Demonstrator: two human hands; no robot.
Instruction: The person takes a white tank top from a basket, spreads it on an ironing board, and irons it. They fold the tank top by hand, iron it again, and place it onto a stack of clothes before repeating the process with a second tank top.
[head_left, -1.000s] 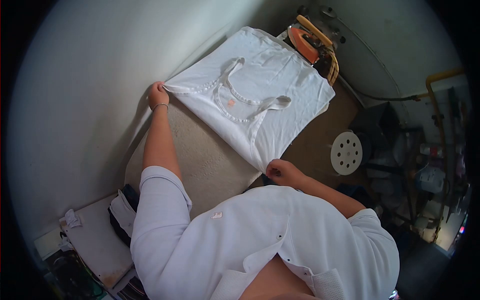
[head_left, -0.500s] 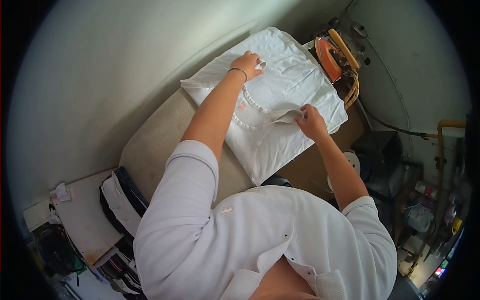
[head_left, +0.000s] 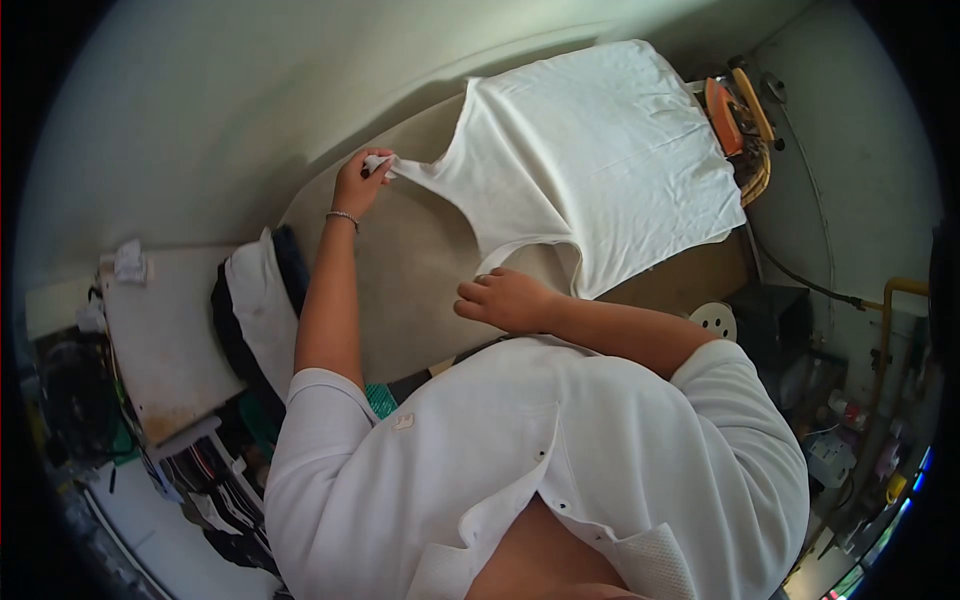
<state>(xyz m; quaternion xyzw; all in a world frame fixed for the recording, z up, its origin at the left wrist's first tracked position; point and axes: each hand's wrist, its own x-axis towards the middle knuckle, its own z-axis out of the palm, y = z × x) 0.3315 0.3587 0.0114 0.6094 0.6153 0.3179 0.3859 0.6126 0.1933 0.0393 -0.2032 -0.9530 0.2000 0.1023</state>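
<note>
- crumpled wht item (head_left: pixel 130 262) on pale tabletop (head_left: pixel 170 340)
- blk & wht clothes (head_left: pixel 258 300) by tabletop
- rd wht disc (head_left: pixel 716 313) w/ holes, nr blk box (head_left: pixel 772 322)
- yel. pipe (head_left: pixel 887 325)

White tank top (head_left: pixel 620 150) across a beige board (head_left: pixel 405 270), straps (head_left: pixel 422 176) in left hand (head_left: pixel 362 184) and right hand (head_left: pixel 508 300).

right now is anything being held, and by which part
Yes, the white tank top: the left hand grips one shoulder strap; the right hand is at the other strap, its grip partly hidden.
</note>
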